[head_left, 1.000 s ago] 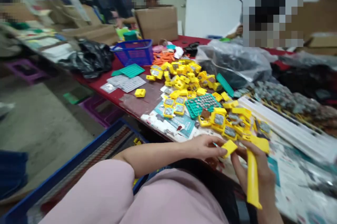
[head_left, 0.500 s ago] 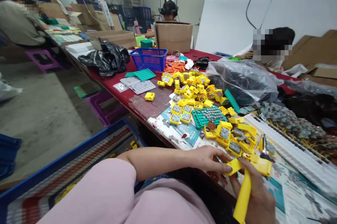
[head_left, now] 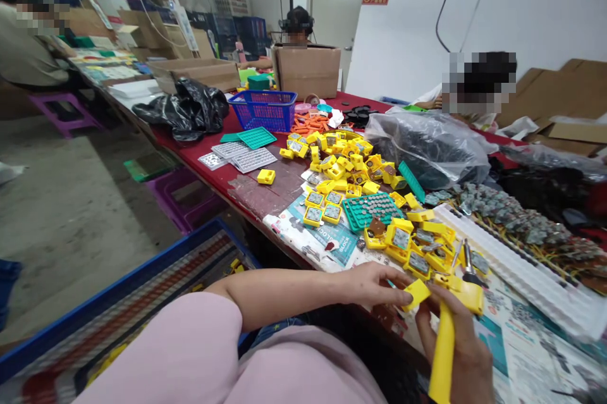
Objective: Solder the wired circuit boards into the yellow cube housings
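Note:
In the head view my left hand (head_left: 379, 284) pinches a small yellow plastic casing (head_left: 417, 294) between thumb and fingers. My right hand (head_left: 462, 341) is wrapped around a yellow pistol-shaped tool (head_left: 442, 353), its exact kind unclear. The tool's body (head_left: 468, 296) lies beyond my knuckles, near a slim metal tip with a black collar (head_left: 468, 262). My right fingertips are close to the casing; whether they touch it I cannot tell. Just past both hands, several yellow casings with grey inserts (head_left: 420, 263) lie heaped together.
A green tray of small round metal pieces (head_left: 372, 209) sits by more yellow casings (head_left: 341, 164). To the right are a white foam strip (head_left: 512, 265) and wired parts (head_left: 526, 214). A blue basket (head_left: 263, 112) stands farther back; a blue-rimmed crate (head_left: 118, 284) is at my left. Other people sit around.
The yellow casing has turned and tilted slightly in my left fingers. The tool's handle stands a little more upright. The whole view has shifted slightly.

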`<state>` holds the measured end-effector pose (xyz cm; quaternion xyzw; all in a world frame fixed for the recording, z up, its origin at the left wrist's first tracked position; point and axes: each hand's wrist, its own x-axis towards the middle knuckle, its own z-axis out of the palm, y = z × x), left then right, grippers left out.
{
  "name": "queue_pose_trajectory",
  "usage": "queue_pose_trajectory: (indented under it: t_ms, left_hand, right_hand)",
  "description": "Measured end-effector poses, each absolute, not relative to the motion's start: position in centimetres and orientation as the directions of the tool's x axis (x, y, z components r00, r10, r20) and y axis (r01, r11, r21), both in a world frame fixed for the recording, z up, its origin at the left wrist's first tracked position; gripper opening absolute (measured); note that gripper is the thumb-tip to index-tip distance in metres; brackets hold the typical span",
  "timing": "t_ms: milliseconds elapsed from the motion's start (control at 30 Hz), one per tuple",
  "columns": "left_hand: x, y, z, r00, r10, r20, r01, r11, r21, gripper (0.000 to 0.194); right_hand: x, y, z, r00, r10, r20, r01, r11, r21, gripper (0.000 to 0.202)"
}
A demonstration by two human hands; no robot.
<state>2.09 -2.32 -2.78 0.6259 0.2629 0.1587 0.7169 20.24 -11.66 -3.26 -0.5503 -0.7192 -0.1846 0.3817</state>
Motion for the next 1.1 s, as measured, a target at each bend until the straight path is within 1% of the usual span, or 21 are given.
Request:
queue_pose_trajectory:
  t_ms: [67, 133, 200, 233, 300, 333, 400, 433, 500, 600, 700, 867, 1100]
  left_hand:
    - [1.9, -2.4, -2.2, 0.789, 0.599, -0.135, 0.147, 0.029, 0.989, 0.051]
    - [1.6, -2.5, -1.7, 0.776, 0.631, -0.019, 0.188, -0.202, 0.961, 0.053]
    - [1.4, -2.7, -1.3, 0.772, 0.617, 0.153, 0.192, -0.455, 0.869, 0.058]
    - [1.3, -2.9, -1.2, 0.763, 0.597, 0.248, 0.183, -0.567, 0.803, 0.060]
    - [1.2, -3.3, -1.3, 0.718, 0.555, 0.419, 0.185, -0.733, 0.654, 0.058]
    - [1.2, -3.4, -1.4, 0.682, 0.543, 0.489, 0.213, -0.788, 0.577, 0.054]
    - [1.3, -3.5, -1.8, 0.660, 0.520, 0.542, 0.303, -0.845, 0.442, 0.053]
    - [1.4, -3.5, -2.1, 0.668, 0.490, 0.560, 0.320, -0.869, 0.378, 0.053]
    - [1.8, -3.2, -2.9, 0.658, 0.441, 0.610, 0.321, -0.897, 0.303, 0.058]
    - [2.3, -3.2, -3.7, 0.594, 0.377, 0.710, 0.236, -0.926, 0.295, 0.066]
    - [2.6, -3.4, -3.9, 0.558, 0.335, 0.759, 0.163, -0.941, 0.296, 0.076]
    - [2.8, -3.4, -3.7, 0.575, 0.297, 0.762, 0.169, -0.955, 0.244, 0.085]
    - [2.8, -3.3, -3.8, 0.567, 0.260, 0.781, 0.179, -0.965, 0.192, 0.086]
  right_hand:
    - [20.3, -11.8, -3.4, -0.041, 0.686, 0.727, 0.883, 0.366, -0.295, 0.034]
    - [20.3, -11.8, -3.8, 0.063, 0.738, 0.672, 0.780, 0.384, -0.495, 0.037]
    - [20.0, -11.9, -4.1, 0.201, 0.776, 0.597, 0.644, 0.355, -0.678, 0.039]
    - [19.7, -12.0, -4.2, 0.264, 0.784, 0.561, 0.575, 0.340, -0.745, 0.039]
    - [18.9, -12.2, -4.0, 0.314, 0.798, 0.515, 0.449, 0.353, -0.821, 0.038]
    - [18.4, -12.2, -3.8, 0.319, 0.799, 0.510, 0.403, 0.373, -0.836, 0.037]
    - [17.7, -11.9, -3.6, 0.327, 0.790, 0.518, 0.343, 0.411, -0.844, 0.043]
    - [17.6, -11.6, -3.6, 0.345, 0.789, 0.508, 0.339, 0.400, -0.852, 0.046]
    - [17.6, -11.1, -3.9, 0.382, 0.784, 0.489, 0.331, 0.377, -0.865, 0.038]
    - [17.8, -11.1, -4.1, 0.402, 0.815, 0.418, 0.258, 0.337, -0.906, 0.034]
    - [17.7, -11.6, -4.0, 0.394, 0.843, 0.366, 0.203, 0.309, -0.929, 0.035]
    - [18.1, -11.8, -3.8, 0.406, 0.847, 0.343, 0.265, 0.250, -0.931, 0.036]
    - [18.1, -11.6, -4.2, 0.409, 0.830, 0.379, 0.348, 0.242, -0.906, 0.033]
